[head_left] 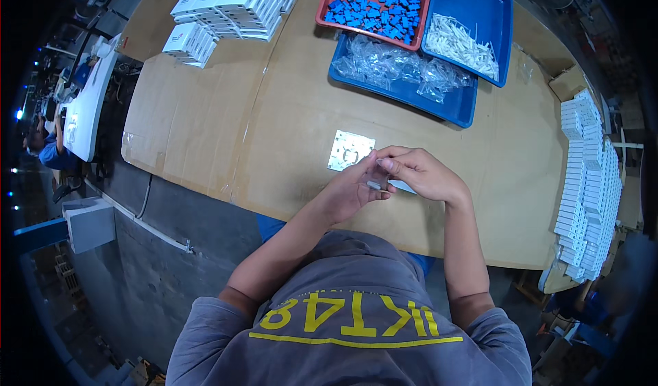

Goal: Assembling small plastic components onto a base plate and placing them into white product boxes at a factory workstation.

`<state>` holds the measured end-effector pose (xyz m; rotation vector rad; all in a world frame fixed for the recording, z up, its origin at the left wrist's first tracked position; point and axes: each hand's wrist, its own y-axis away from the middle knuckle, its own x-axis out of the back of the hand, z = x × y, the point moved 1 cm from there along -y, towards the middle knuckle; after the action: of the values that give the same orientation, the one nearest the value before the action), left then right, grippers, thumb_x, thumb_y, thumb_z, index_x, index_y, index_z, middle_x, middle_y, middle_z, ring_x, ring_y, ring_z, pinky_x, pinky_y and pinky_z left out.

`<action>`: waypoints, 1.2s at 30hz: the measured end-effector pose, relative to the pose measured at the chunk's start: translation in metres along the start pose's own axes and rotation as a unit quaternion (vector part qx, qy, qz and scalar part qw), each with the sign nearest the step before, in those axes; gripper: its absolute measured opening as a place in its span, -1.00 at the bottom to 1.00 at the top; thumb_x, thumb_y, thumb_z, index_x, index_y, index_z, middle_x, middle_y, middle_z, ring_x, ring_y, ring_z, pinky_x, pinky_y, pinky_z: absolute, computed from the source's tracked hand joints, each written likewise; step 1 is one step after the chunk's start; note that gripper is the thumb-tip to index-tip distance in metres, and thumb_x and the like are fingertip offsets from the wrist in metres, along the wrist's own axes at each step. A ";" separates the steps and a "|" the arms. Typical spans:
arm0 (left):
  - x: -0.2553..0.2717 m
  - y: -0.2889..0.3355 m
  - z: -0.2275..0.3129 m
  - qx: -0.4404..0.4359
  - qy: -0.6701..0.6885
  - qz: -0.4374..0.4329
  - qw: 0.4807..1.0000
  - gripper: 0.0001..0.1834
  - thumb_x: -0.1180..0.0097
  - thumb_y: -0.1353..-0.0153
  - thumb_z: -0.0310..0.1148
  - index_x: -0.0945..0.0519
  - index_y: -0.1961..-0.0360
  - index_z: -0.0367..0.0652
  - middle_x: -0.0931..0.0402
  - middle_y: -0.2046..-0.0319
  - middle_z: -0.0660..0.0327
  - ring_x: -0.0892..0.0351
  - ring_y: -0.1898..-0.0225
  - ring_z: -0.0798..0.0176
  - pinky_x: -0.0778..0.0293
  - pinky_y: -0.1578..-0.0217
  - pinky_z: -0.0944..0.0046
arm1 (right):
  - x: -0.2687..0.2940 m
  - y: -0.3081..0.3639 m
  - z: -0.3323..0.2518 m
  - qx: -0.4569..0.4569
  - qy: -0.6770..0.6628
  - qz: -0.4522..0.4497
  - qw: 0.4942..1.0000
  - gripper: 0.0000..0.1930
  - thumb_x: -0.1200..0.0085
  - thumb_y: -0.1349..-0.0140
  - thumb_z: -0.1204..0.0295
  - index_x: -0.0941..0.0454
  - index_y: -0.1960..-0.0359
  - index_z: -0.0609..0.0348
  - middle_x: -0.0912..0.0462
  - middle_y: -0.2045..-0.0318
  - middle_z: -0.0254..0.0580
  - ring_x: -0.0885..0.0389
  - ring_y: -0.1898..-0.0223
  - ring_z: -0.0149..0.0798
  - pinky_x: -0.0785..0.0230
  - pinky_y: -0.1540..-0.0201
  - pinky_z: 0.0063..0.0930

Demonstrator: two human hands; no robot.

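Both my hands meet over the near middle of the cardboard-covered table. My left hand [345,195] is curled around a small clear plastic bag [374,178] with a whitish piece showing in it. The fingers of my right hand [430,175] are closed at the bag's upper edge, the thumb bent over it. Just beyond my fingers a square white plastic plate [348,149] with a round centre lies flat. Part of another white item [401,186] shows under my right hand, which hides the rest.
A red tray [370,33] of blue parts and a blue tray [506,36] of white pieces rest over another blue tray [439,112] of clear bags. White boxes [229,6] are stacked far left; rows of white pieces [586,194] line the right edge. Someone [55,154] sits farther left.
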<state>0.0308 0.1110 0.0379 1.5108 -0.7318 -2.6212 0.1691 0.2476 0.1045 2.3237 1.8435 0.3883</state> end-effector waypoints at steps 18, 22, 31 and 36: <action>0.004 0.010 -0.001 0.007 0.029 -0.044 0.999 -0.42 0.22 -0.63 0.02 -0.48 -0.32 -0.25 -0.59 0.02 0.18 -0.54 0.20 0.31 -0.54 0.03 0.23 | 0.156 -0.035 0.022 0.065 0.239 0.494 0.833 -0.81 -0.21 -0.38 0.41 -0.73 0.08 0.24 -0.78 0.32 -0.03 -0.73 0.31 -0.22 -0.54 0.18 -0.37; 0.005 0.012 -0.002 -0.023 0.013 -0.037 0.999 -0.46 0.17 -0.62 -0.06 -0.46 -0.34 -0.27 -0.59 0.01 0.16 -0.54 0.20 0.29 -0.55 0.02 0.23 | 0.202 -0.053 0.017 0.031 0.311 0.580 0.753 -0.81 -0.19 -0.37 0.37 -0.74 0.09 0.16 -0.80 0.28 -0.05 -0.78 0.29 -0.09 -0.58 0.19 -0.24; 0.013 0.018 -0.008 -0.009 -0.007 -0.037 0.999 -0.46 0.27 -0.66 -0.07 -0.44 -0.33 -0.30 -0.60 0.00 0.16 -0.54 0.17 0.28 -0.53 0.00 0.22 | 0.245 -0.095 0.026 -0.005 0.530 0.541 0.653 -0.86 -0.28 -0.18 0.36 -0.76 0.30 0.12 -0.68 0.21 -0.05 -0.62 0.07 0.06 -0.55 0.01 -0.04; 0.010 0.019 -0.008 -0.005 -0.022 -0.022 0.999 -0.45 0.25 -0.64 -0.07 -0.45 -0.34 -0.29 -0.60 0.00 0.19 -0.50 0.17 0.31 -0.48 -0.02 0.24 | 0.250 -0.099 0.035 -0.044 0.496 0.554 0.667 -0.85 -0.29 -0.17 0.36 -0.75 0.28 0.12 -0.68 0.19 -0.06 -0.62 0.05 0.06 -0.53 0.01 -0.04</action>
<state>0.0280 0.0885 0.0340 1.4883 -0.6951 -2.6947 0.1398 0.5155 0.0712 3.0854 0.0478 2.1053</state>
